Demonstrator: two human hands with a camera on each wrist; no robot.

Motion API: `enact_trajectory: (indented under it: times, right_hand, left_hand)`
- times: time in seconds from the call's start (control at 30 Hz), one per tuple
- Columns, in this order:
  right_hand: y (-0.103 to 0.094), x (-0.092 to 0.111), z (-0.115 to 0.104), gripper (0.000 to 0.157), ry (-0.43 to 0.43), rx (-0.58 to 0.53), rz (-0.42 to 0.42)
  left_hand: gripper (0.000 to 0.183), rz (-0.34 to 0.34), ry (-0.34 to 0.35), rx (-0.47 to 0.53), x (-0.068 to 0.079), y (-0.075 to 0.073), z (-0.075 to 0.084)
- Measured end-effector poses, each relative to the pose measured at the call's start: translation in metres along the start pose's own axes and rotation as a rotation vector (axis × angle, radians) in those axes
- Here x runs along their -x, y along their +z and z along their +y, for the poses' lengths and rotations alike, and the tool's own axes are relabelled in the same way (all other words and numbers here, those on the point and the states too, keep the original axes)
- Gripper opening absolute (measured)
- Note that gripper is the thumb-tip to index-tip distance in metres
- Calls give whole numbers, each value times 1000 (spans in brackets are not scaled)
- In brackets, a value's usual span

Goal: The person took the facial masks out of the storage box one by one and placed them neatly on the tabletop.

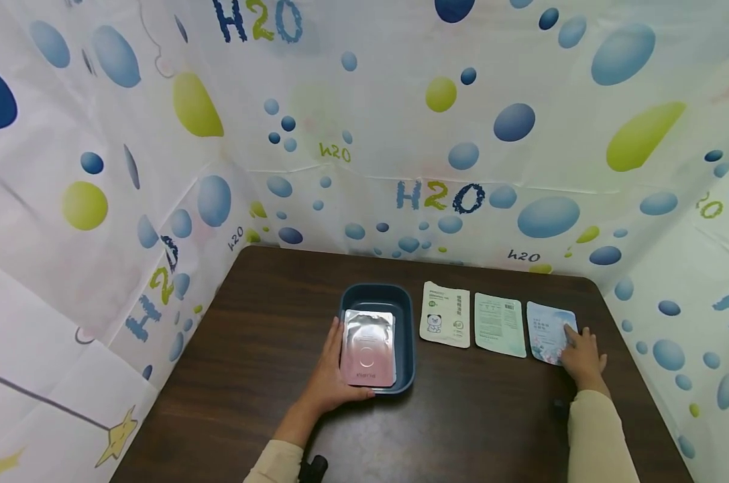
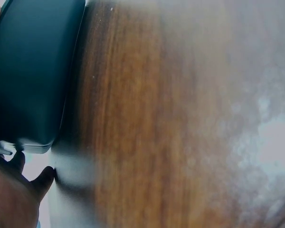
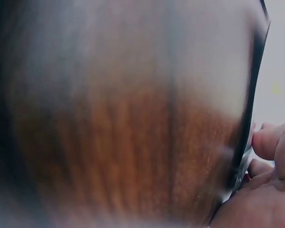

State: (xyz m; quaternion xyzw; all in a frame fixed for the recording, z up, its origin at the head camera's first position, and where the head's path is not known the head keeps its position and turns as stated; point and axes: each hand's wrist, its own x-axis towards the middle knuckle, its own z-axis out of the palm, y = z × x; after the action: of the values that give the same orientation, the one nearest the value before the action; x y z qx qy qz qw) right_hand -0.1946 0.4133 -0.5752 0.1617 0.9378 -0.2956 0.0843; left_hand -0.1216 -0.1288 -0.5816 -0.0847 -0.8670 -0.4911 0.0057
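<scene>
A dark blue rectangular tray (image 1: 406, 335) stands on the table with a pink and silver sachet (image 1: 367, 349) lying in it. My left hand (image 1: 330, 377) holds the tray's near left corner, fingers along the left side and thumb along the near edge. The left wrist view has the tray's dark outer side (image 2: 33, 71) at its upper left. Over at the right, my right hand (image 1: 583, 359) rests its fingertips on a light blue sachet (image 1: 546, 329) with a floral print. Part of that sachet is hidden under the fingers.
Between the tray and the blue sachet lie a cream sachet (image 1: 445, 314) with a bear drawing and a pale green sachet (image 1: 499, 325). All sit on a dark brown wooden table (image 1: 461, 429). Patterned white sheeting (image 1: 388, 134) encloses the back and sides.
</scene>
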Motion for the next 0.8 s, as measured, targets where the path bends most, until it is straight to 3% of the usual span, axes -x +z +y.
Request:
enact_trajectory:
  times: [0.4,0.63,0.8]
  right_hand:
    - [6,8,3,65,32,-155,96]
    - [6,14,-2,60,57,-376,239]
    - [3,18,-12,62,53,-477,340]
  left_hand:
    - [147,0,0,0,1,0,-1]
    - [144,-1,-11,5,0,0,0]
    - [143,-2,-12,5,0,1,0]
